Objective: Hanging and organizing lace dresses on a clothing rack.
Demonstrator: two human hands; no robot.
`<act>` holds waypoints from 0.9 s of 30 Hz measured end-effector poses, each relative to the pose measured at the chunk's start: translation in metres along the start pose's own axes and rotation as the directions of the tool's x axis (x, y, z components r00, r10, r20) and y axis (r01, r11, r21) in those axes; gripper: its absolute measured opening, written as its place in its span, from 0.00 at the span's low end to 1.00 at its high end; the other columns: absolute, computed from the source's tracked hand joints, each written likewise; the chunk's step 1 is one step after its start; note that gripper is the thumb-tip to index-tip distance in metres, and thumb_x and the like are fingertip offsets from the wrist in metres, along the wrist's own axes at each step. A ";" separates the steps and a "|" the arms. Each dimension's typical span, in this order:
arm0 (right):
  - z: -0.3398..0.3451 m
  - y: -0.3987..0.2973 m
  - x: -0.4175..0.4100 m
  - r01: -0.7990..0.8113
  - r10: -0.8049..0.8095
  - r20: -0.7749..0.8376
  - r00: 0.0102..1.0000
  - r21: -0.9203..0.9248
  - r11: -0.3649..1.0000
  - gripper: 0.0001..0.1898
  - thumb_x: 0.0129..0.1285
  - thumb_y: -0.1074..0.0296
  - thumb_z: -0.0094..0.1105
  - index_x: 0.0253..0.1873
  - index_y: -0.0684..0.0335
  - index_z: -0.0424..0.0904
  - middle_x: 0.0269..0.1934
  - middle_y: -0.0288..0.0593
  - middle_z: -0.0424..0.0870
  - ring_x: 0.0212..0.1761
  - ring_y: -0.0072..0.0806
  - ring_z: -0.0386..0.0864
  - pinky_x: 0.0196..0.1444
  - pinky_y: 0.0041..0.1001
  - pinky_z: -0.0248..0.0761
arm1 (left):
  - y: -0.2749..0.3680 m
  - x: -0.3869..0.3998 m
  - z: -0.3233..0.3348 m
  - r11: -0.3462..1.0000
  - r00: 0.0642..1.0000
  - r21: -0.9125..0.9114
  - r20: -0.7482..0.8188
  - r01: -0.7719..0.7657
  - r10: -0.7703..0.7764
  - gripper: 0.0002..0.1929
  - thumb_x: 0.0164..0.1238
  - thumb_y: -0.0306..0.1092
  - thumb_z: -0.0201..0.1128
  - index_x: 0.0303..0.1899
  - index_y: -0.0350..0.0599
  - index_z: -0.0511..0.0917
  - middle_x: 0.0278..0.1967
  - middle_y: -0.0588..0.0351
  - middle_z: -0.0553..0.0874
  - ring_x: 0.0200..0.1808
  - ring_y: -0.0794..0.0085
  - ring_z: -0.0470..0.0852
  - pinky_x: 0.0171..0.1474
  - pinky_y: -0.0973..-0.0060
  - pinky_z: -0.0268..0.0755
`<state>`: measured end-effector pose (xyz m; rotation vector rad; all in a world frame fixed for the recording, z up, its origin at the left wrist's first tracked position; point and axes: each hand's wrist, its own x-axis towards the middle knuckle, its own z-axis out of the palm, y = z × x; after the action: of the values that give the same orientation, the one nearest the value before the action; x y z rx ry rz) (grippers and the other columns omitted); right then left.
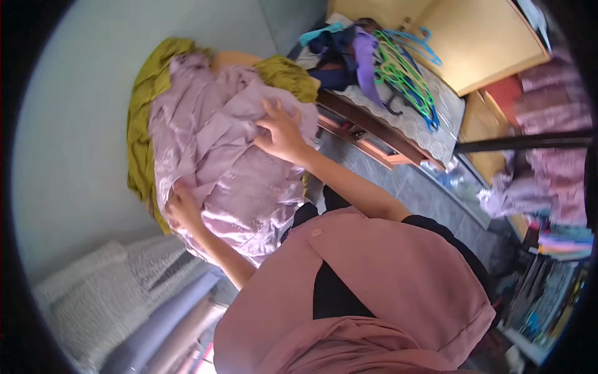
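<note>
A pale mauve cloth garment (pixel 243 182) with shiny folds lies spread in front of me, over an olive-green cloth (pixel 145 126) that shows at its left and at its upper right. My left hand (pixel 183 205) is at the garment's left edge, its fingers bent on a fold; part of the fingers is hidden. My right hand (pixel 280 133) rests over the upper right part of the garment, fingers spread and touching the cloth; no firm grip on it can be seen.
Right of the garment, a low cabinet with a lace cover (pixel 444 112) bears green plastic hangers (pixel 402 70), a blue hanger (pixel 423 44) and a purple cloth (pixel 366 61). Rolled fabric (pixel 154 322) lies at lower left. Pink garments (pixel 556 177) hang at the far right behind a dark bar (pixel 523 141).
</note>
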<state>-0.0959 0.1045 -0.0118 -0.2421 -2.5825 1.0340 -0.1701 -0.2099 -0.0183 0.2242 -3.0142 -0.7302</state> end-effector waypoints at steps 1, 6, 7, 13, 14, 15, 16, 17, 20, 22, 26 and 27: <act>-0.011 0.009 -0.005 -0.007 0.007 -0.020 1.000 0.017 1.000 0.21 0.49 0.56 0.65 0.48 0.56 0.83 0.70 0.53 0.59 0.74 0.52 0.48 0.61 0.68 0.41 | 0.018 -0.003 0.000 1.000 0.998 -0.006 -0.063 0.002 -0.002 0.24 0.67 0.53 0.51 0.51 0.44 0.80 0.54 0.45 0.80 0.60 0.51 0.70 0.58 0.52 0.62; -0.070 0.065 -0.055 -0.121 0.129 -0.092 0.987 0.087 0.989 0.21 0.53 0.55 0.63 0.53 0.52 0.81 0.72 0.55 0.55 0.76 0.50 0.47 0.66 0.59 0.41 | 0.059 0.002 -0.002 0.953 0.878 0.187 -0.377 -0.238 0.293 0.24 0.63 0.59 0.56 0.52 0.55 0.80 0.60 0.49 0.75 0.64 0.52 0.66 0.62 0.47 0.55; -0.082 0.085 -0.068 -0.186 0.190 -0.118 0.975 0.051 0.981 0.20 0.54 0.56 0.62 0.52 0.51 0.81 0.72 0.56 0.55 0.75 0.50 0.48 0.66 0.57 0.44 | 0.092 -0.013 -0.001 0.948 0.831 0.179 -0.458 -0.262 0.316 0.24 0.61 0.59 0.58 0.53 0.56 0.79 0.61 0.50 0.75 0.64 0.51 0.66 0.61 0.43 0.54; -0.156 0.222 -0.161 -0.511 0.482 -0.306 0.821 -0.015 0.860 0.18 0.53 0.58 0.60 0.51 0.47 0.82 0.71 0.51 0.57 0.72 0.51 0.55 0.64 0.53 0.50 | 0.256 -0.073 0.063 0.767 0.652 0.147 -0.440 -0.625 0.617 0.20 0.58 0.47 0.66 0.51 0.53 0.81 0.60 0.52 0.75 0.62 0.49 0.66 0.57 0.44 0.58; -0.168 0.240 -0.175 -0.550 0.510 -0.329 0.794 -0.035 0.834 0.17 0.53 0.58 0.61 0.50 0.48 0.83 0.71 0.51 0.58 0.73 0.49 0.55 0.62 0.53 0.54 | 0.286 -0.086 0.082 0.684 0.591 0.118 -0.411 -0.720 0.694 0.19 0.57 0.44 0.67 0.49 0.52 0.81 0.59 0.52 0.76 0.61 0.49 0.67 0.58 0.47 0.60; -0.180 0.256 -0.184 -0.549 0.510 -0.331 0.794 -0.030 0.835 0.17 0.53 0.58 0.61 0.50 0.48 0.83 0.71 0.51 0.58 0.73 0.49 0.55 0.62 0.53 0.54 | 0.311 -0.100 0.103 0.612 0.573 0.009 -0.343 -0.791 0.745 0.17 0.56 0.42 0.68 0.47 0.53 0.82 0.58 0.52 0.77 0.60 0.50 0.67 0.58 0.50 0.60; -0.192 0.275 -0.196 -0.589 0.545 -0.354 0.760 -0.021 0.808 0.17 0.53 0.58 0.61 0.49 0.48 0.83 0.71 0.51 0.59 0.72 0.49 0.55 0.61 0.54 0.55 | 0.335 -0.116 0.133 0.529 0.539 -0.116 -0.271 -0.841 0.797 0.16 0.54 0.41 0.68 0.46 0.54 0.82 0.56 0.53 0.77 0.59 0.51 0.68 0.59 0.53 0.60; -0.202 0.295 -0.210 -0.635 0.585 -0.377 0.718 -0.010 0.773 0.17 0.53 0.59 0.61 0.49 0.49 0.83 0.71 0.51 0.59 0.72 0.49 0.56 0.60 0.54 0.57 | 0.363 -0.142 0.161 0.467 0.504 -0.215 -0.179 -0.858 0.845 0.14 0.54 0.40 0.68 0.44 0.54 0.82 0.55 0.53 0.78 0.58 0.52 0.69 0.60 0.54 0.59; -0.233 0.355 -0.233 -0.652 0.556 -0.549 0.624 0.027 0.758 0.16 0.54 0.60 0.60 0.48 0.49 0.83 0.69 0.52 0.62 0.70 0.51 0.60 0.59 0.60 0.57 | 0.420 -0.205 0.248 0.289 0.330 -0.511 0.011 -0.810 0.944 0.10 0.53 0.38 0.67 0.39 0.53 0.83 0.53 0.54 0.78 0.59 0.51 0.67 0.63 0.54 0.53; -0.257 0.378 -0.223 -0.717 0.605 -0.508 0.613 -0.038 0.696 0.15 0.54 0.60 0.61 0.48 0.49 0.83 0.68 0.52 0.63 0.70 0.51 0.60 0.58 0.60 0.57 | 0.436 -0.236 0.289 0.304 0.303 -0.579 0.101 -0.757 0.948 0.10 0.53 0.36 0.66 0.38 0.55 0.84 0.54 0.51 0.77 0.61 0.44 0.62 0.64 0.47 0.49; -0.308 0.429 -0.219 -0.780 0.648 -0.503 0.572 -0.091 0.619 0.13 0.56 0.61 0.56 0.46 0.46 0.85 0.68 0.49 0.62 0.71 0.50 0.55 0.59 0.63 0.55 | 0.473 -0.290 0.335 0.376 0.251 -0.545 0.292 -0.749 0.923 0.09 0.53 0.36 0.66 0.37 0.57 0.84 0.58 0.55 0.75 0.64 0.44 0.60 0.62 0.39 0.45; -0.317 0.441 -0.215 -0.786 0.653 -0.506 0.564 -0.085 0.612 0.13 0.56 0.61 0.56 0.46 0.46 0.85 0.68 0.49 0.62 0.71 0.50 0.55 0.59 0.63 0.55 | 0.482 -0.296 0.343 0.376 0.218 -0.517 0.340 -0.769 0.915 0.09 0.53 0.37 0.66 0.37 0.58 0.84 0.58 0.55 0.74 0.65 0.45 0.59 0.60 0.37 0.45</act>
<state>0.2358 0.5619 -0.1592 -1.5672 -2.1838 0.6529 0.0371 0.4129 -0.1021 -1.8996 -2.6528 -1.0765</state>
